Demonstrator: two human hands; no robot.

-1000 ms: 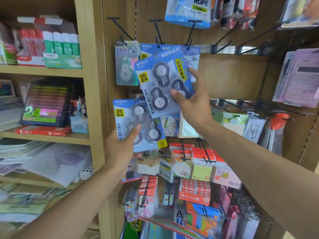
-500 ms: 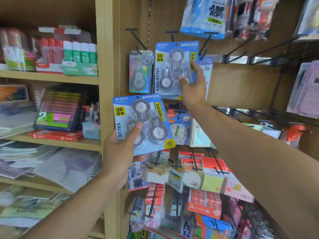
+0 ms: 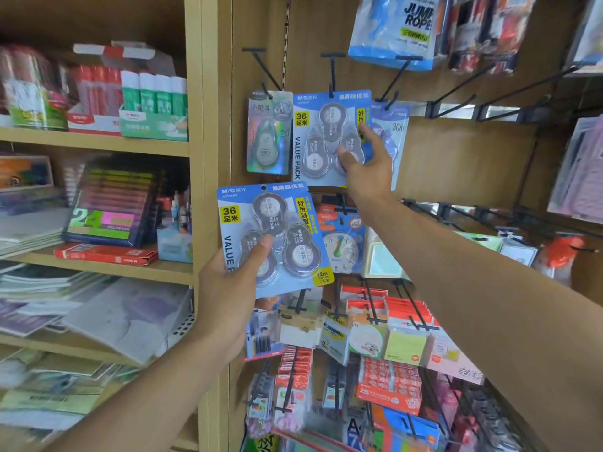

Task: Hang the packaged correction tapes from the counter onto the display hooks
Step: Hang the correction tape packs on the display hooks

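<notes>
A blue three-piece correction tape pack [image 3: 321,138] hangs upright on the middle black display hook [image 3: 332,70]. My right hand [image 3: 368,168] reaches up to it, thumb on the front blister and fingers at its right edge, pinching the lower right corner. A second identical blue pack [image 3: 274,230] is lower and to the left, gripped at its lower left by my left hand [image 3: 231,288], thumb across the front. A single holographic tape pack [image 3: 267,135] hangs on the hook to the left. A pale 30 m pack [image 3: 396,132] hangs to the right, partly behind my fingers.
Jump rope bags [image 3: 398,31] hang above. Bare black hooks [image 3: 456,93] jut out at right. Sticky notes [image 3: 404,344] and other small packs crowd the hooks below. A wooden post [image 3: 208,158] separates shelves holding glue sticks [image 3: 153,102] and paper goods.
My right hand raised its pack from a tilt in front of the display and set it straight on the middle hook. The left hand kept its pack steady.
</notes>
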